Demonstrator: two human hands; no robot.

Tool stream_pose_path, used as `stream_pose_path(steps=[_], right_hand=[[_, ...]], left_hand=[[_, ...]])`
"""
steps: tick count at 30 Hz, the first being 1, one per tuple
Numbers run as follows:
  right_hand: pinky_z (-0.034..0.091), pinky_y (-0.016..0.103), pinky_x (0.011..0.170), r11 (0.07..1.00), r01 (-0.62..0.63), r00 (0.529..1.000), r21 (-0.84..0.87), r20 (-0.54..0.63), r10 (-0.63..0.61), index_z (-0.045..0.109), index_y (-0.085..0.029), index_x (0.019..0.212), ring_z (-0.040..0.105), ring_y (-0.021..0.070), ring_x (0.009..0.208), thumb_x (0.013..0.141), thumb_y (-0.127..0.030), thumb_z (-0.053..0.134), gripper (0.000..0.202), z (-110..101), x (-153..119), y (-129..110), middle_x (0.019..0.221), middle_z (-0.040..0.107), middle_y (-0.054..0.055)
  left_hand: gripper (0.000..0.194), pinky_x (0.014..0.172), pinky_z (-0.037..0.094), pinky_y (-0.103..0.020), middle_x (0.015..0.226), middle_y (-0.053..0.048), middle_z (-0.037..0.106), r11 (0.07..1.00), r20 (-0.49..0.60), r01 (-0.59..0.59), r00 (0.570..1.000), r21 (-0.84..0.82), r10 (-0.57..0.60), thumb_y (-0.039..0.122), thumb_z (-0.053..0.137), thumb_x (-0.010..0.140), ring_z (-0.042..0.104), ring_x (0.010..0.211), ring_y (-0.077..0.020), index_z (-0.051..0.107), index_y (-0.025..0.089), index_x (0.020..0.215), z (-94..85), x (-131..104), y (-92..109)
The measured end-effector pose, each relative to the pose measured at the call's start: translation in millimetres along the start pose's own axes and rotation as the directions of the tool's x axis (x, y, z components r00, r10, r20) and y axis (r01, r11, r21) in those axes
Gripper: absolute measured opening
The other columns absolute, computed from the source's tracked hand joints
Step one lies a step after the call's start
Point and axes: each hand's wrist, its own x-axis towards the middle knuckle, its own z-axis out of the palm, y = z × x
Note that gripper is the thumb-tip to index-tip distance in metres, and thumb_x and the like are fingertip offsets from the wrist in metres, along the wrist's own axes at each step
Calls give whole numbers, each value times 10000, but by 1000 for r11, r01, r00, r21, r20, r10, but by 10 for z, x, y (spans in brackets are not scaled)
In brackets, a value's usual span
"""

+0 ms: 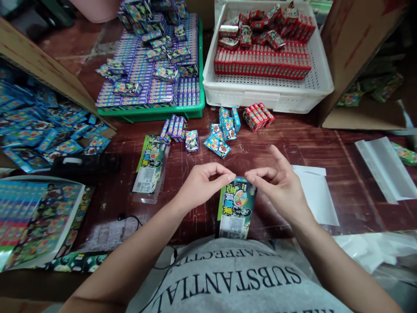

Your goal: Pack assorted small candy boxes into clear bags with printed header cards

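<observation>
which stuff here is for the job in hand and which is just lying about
Seems part of the job:
- printed packet between left hand and right hand
- matching packet
- purple boxes, blue boxes, red boxes
- green tray, white basket

Probably just lying about:
- black cord
- pink container

The grey shirt point(234, 278) reads "SUBSTANTIAL", the held pack point(235, 209) "糖果".

Pink tub point(97, 8) at the top, cut off. Cardboard box point(55, 71) at left, another box point(361, 48) at right, flanking the table point(325, 152). Black object point(100, 164) with a white patch beside the left box. Black cable point(134, 217) looping at lower left. White plastic point(361, 250) at lower right.
</observation>
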Motion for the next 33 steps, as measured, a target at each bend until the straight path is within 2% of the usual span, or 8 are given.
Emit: stream_pose_path(steps=[10,15,18,24,27,29,31,33], right_hand=[[524,440,1032,965,215,950,-152,263,-170,348,-330,1541,684,197,1106,930,-293,689,700,-244,-29,-58,1064,759,20],[464,411,1049,814,417,855,-404,477,-201,697,-262,988,579,227,1195,900,-349,716,125,-301,129,-390,1170,638,57],[462,424,1013,751,458,800,-476,590,-114,682,-244,915,585,226,1136,893,-322,711,86,-233,230,-417,1121,638,53],[476,467,968,610,500,844,-615,504,-184,639,-246,1068,588,253,1093,915,-334,670,180,-161,273,-200,1114,636,75],[493,462,978,554,557,821,-619,514,-250,610,-250,1137,589,269,1140,925,-366,662,248,-191,224,-169,1171,624,98],[526,430,940,560,564,790,-607,594,-152,643,-269,1113,635,259,1098,960,-392,611,199,-218,216,-145,1154,660,87],[567,401,862,589,539,756,-602,654,-24,666,-305,1158,693,249,1010,983,-436,560,242,-199,278,-90,1130,713,68],[590,401,802,601,508,799,-617,598,-62,700,-334,1141,727,262,923,951,-520,578,293,-50,407,-21,1078,752,58]], left_hand=[[106,918,547,-326,1054,-52,737,988,15,-155,988,-13,155,252,740,880,694,995,-166,719,191,965,15,-45,-220],[77,894,546,-332,1026,-50,743,987,5,-153,988,52,153,264,709,901,694,971,-173,728,197,934,53,-2,-194],[85,878,545,-330,1014,-48,744,986,5,-156,988,63,156,268,701,908,694,958,-173,733,197,944,75,-9,-174],[85,889,546,-329,998,-45,744,982,-18,-179,984,57,180,267,705,911,695,944,-165,732,193,941,93,-34,-181],[106,906,552,-330,1025,-46,746,984,-39,-171,984,43,173,281,697,921,699,962,-167,727,192,972,79,-56,-192],[117,925,556,-334,1028,-46,750,982,-40,-179,983,51,182,289,669,943,702,974,-168,722,192,984,53,-130,-181],[159,997,542,-359,1115,-58,741,975,-72,-195,976,107,203,309,632,967,691,1065,-184,709,206,1060,26,-280,-154],[400,1099,494,-427,1374,-103,631,960,-174,-160,964,230,202,417,681,926,603,1271,-244,629,235,1278,14,-495,-122]])
